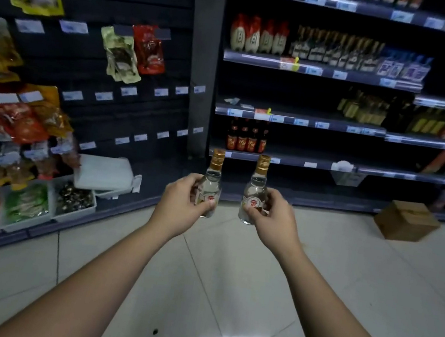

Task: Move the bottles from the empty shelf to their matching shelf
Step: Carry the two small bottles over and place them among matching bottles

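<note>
I hold two small clear bottles with gold caps and red-and-white labels, upright, in front of me above the floor. My left hand [182,201] grips the left bottle [212,177] around its body. My right hand [272,212] grips the right bottle [256,186] the same way. Ahead stands a dark shelving unit: a shelf [299,121] at mid height is bare on its left part, and the shelf below [296,161] carries a few dark bottles with red labels [245,137] at its left end.
Higher shelves hold white-and-red jars [258,36] and rows of dark bottles [335,51]. A wall of hanging snack packs [133,54] and bins of goods [27,204] runs along the left. A cardboard box [405,219] sits on the tiled floor at right.
</note>
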